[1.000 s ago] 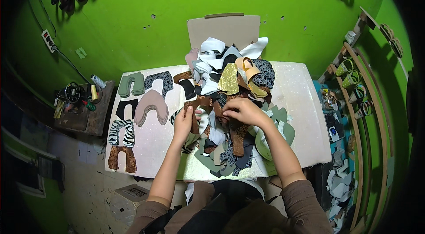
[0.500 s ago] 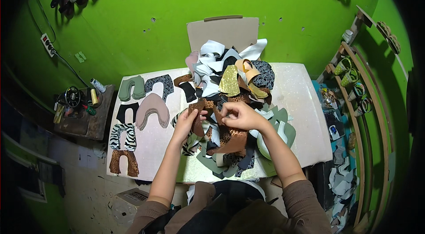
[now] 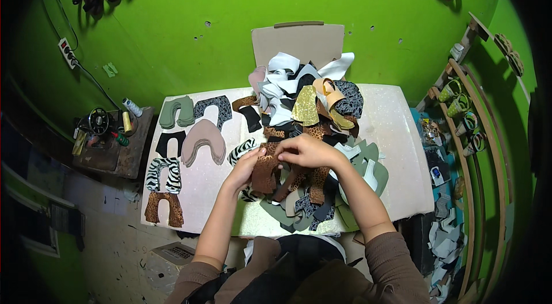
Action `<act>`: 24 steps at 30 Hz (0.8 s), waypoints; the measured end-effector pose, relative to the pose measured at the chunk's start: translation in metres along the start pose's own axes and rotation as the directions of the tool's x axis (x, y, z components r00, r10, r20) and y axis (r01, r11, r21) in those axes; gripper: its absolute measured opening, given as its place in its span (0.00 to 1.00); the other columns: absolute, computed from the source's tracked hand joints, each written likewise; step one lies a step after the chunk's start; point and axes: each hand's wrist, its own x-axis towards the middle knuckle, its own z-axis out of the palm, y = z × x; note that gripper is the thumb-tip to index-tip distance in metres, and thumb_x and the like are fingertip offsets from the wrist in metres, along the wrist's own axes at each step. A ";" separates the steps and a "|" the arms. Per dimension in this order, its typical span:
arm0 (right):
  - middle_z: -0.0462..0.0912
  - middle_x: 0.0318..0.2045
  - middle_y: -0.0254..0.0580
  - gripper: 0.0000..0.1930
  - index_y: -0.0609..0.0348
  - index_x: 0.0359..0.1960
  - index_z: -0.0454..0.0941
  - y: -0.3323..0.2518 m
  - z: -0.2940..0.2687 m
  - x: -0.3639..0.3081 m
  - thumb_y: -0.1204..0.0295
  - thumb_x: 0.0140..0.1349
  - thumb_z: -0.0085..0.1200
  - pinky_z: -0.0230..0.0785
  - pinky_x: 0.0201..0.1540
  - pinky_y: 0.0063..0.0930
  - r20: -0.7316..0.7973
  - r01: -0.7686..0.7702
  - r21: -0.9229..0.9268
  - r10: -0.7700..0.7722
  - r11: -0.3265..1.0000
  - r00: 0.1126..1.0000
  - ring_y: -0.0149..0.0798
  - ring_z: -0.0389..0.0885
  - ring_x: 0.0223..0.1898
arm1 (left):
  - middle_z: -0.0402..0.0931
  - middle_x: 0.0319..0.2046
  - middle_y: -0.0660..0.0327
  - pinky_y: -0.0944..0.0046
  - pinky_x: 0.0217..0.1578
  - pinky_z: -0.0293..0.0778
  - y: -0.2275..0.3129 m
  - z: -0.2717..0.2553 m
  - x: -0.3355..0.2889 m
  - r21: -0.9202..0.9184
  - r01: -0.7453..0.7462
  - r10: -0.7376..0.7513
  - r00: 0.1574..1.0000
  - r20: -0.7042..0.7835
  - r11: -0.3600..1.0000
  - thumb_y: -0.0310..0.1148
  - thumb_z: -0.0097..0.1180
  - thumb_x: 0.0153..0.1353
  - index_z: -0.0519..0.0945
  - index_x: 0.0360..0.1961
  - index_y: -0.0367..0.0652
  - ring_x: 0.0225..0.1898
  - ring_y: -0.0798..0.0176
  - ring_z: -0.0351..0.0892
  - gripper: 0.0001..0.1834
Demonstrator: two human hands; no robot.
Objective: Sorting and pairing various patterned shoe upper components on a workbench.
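My left hand (image 3: 247, 168) is closed on a brown leopard-print shoe-upper piece (image 3: 265, 176), its thumb on the upper edge. My right hand (image 3: 307, 151) is bent over the right side of the same piece, its fingertips pinched at that edge. Both hands are above the near part of a heap of cut pieces. In the heap, a gold glitter piece (image 3: 303, 105), white pieces (image 3: 282, 63) and sage-green pieces (image 3: 376, 174) show around my hands. Part of a zebra-print piece (image 3: 241, 150) lies just beyond my left hand.
On the table's (image 3: 405, 148) left side lie arch-shaped pieces: green (image 3: 185, 111), dark patterned (image 3: 221, 105), black (image 3: 171, 143), pink (image 3: 204, 137), zebra-print (image 3: 154, 174) and leopard-print (image 3: 154, 212). A wooden rack (image 3: 454, 88) stands right. A sewing machine (image 3: 98, 123) is at the left.
The leopard-print piece, earlier spread out between my hands, now hangs folded together under my left hand. My right hand has come closer to my left. The view has shifted slightly.
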 end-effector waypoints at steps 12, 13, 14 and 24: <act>0.78 0.34 0.45 0.14 0.58 0.41 0.75 0.009 0.004 0.003 0.65 0.55 0.54 0.67 0.40 0.30 -0.247 -0.024 -0.062 0.008 0.998 0.969 0.42 0.76 0.37 | 0.76 0.31 0.62 0.70 0.36 0.72 0.003 -0.003 -0.003 0.329 -0.241 0.180 0.962 0.204 0.913 0.41 0.40 0.66 0.71 0.45 0.37 0.32 0.71 0.74 0.18; 0.77 0.40 0.45 0.18 0.57 0.45 0.73 0.007 0.005 0.003 0.64 0.55 0.54 0.65 0.45 0.30 -0.328 0.051 -0.110 -0.084 0.993 0.941 0.42 0.74 0.43 | 0.75 0.30 0.64 0.71 0.35 0.71 0.005 -0.004 -0.004 0.322 -0.251 0.185 0.958 0.222 0.913 0.39 0.42 0.66 0.72 0.43 0.38 0.31 0.72 0.74 0.16; 0.77 0.40 0.45 0.18 0.57 0.45 0.73 0.010 0.004 0.002 0.64 0.55 0.54 0.65 0.45 0.30 -0.329 0.049 -0.111 -0.084 0.993 0.940 0.42 0.74 0.43 | 0.75 0.28 0.65 0.72 0.33 0.70 0.007 -0.004 -0.005 0.314 -0.261 0.189 0.952 0.241 0.913 0.38 0.44 0.65 0.73 0.41 0.38 0.30 0.74 0.73 0.14; 0.76 0.38 0.37 0.20 0.61 0.46 0.72 0.021 0.018 0.018 0.60 0.58 0.53 0.63 0.47 0.25 0.059 -0.080 0.405 0.061 0.911 0.996 0.29 0.71 0.41 | 0.71 0.23 0.69 0.75 0.28 0.68 0.027 -0.033 -0.006 0.444 -0.254 0.117 0.943 0.313 0.860 0.38 0.43 0.65 0.72 0.34 0.40 0.24 0.77 0.69 0.13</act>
